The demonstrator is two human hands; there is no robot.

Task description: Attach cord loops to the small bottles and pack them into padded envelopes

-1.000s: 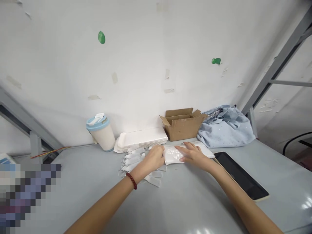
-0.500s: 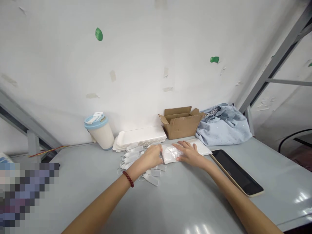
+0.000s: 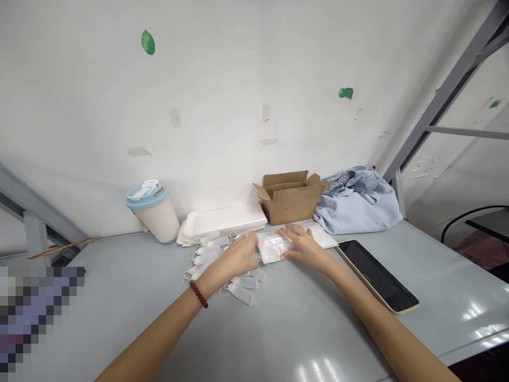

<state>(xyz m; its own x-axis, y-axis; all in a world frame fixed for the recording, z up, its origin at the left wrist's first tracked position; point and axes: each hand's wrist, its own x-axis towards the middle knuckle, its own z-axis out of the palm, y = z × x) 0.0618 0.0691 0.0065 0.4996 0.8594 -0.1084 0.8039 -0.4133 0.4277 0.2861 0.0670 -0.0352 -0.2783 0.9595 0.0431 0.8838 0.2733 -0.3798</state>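
Observation:
My left hand (image 3: 238, 255) is closed, fingertips pinched by the left end of a white flat packet (image 3: 271, 258). A small translucent piece shows at those fingertips, partly hidden by them. My right hand (image 3: 304, 246) lies over the packet, thumb at the near edge and fingers at the far edge, gripping it across. Shiny clear plastic (image 3: 277, 243) covers the packet's left part. Under and around my left hand lie several small frosted tags (image 3: 241, 293) with thin white loops.
Behind my hands, a stack of white folded cards (image 3: 226, 218) lies by the wall. An open cardboard box (image 3: 292, 204), a light-blue cloth bag (image 3: 358, 204), a lidded cup (image 3: 157, 217) and a phone (image 3: 379, 276) stand or lie around. Metal frame posts (image 3: 441, 79) flank the table (image 3: 278, 329).
The view has shifted slightly, moving everything a little left in the picture. Both hands keep nearly the same pose at the packet.

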